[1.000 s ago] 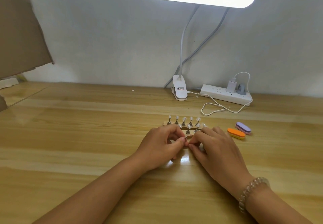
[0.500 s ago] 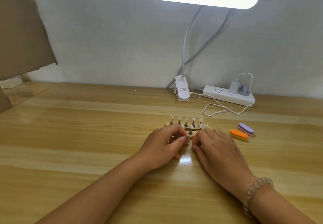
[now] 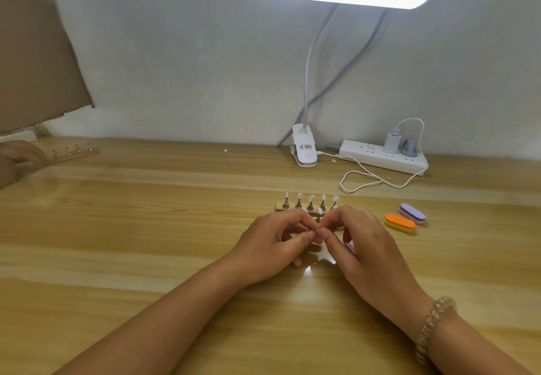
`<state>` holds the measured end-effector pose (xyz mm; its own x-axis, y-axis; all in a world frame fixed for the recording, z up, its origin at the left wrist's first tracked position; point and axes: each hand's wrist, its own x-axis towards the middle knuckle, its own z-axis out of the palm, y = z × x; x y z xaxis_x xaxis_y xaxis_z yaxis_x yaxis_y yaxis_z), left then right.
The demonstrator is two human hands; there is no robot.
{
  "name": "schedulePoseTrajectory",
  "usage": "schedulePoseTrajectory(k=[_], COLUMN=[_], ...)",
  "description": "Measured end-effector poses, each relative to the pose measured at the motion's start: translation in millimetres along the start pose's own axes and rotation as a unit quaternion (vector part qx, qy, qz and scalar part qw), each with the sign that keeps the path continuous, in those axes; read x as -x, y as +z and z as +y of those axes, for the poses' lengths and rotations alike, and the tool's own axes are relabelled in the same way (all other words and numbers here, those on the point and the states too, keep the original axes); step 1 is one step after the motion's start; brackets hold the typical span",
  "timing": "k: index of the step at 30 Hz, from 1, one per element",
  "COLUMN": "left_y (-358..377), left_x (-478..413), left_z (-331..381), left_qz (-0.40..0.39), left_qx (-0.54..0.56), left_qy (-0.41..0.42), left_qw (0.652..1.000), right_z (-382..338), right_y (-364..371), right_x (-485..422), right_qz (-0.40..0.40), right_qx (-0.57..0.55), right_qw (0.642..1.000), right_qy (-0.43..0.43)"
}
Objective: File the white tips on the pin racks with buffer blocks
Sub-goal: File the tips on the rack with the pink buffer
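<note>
wooden pin rack (image 3: 279, 206) behind; my left hand (image 3: 272, 246) and right hand (image 3: 363, 246) both pinch one small white-tipped metal pin (image 3: 318, 221).
risk: it slips and rolls off, fingertip hold only.

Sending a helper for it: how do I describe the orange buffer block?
Start at the white power strip by the wall. In front of it lie two oval blocks. The orange buffer block is the nearer one, orange over yellow; the purple block lies behind.
</note>
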<state>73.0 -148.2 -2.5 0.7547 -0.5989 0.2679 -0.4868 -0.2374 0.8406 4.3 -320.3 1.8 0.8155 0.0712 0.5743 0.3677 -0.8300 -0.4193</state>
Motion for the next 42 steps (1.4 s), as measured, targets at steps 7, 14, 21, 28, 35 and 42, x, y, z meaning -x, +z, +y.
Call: schedulePoseTrajectory(k=[7,14,21,28,35,42], left_y=[0.0,0.4,-0.4,-0.9,-0.3,-1.2], left_x=[-0.2,-0.5,-1.5,-2.5,-3.2,-3.7], left_z=[-1.1,-1.8,-1.1,-3.1,-6.4,-7.3], left_qz=[-0.002,0.003,0.002,-0.003,0.003,0.009], left_qx=[0.008,0.033,0.043,0.071,0.082,0.059], left_qy=[0.002,-0.004,-0.011,-0.009,0.004,-0.001], left_qw=[1.0,0.999,0.999,0.997,0.997,0.998], right_z=[-1.2,-5.6,-4.0,0.0,3.4,-0.5], right_y=[2.8,2.7,2.9,4.9,3.6,-0.6], right_x=[0.0,-1.5,-0.8,-2.0,-1.5,-2.6], right_qz=[0.019,0.039,0.055,0.069,0.048,0.015], right_qx=[0.003,0.073,0.054,0.051,0.024,0.047], right_qw=[1.0,0.996,0.997,0.996,0.999,0.998], right_qy=[0.005,-0.026,-0.022,-0.008,-0.01,-0.039])
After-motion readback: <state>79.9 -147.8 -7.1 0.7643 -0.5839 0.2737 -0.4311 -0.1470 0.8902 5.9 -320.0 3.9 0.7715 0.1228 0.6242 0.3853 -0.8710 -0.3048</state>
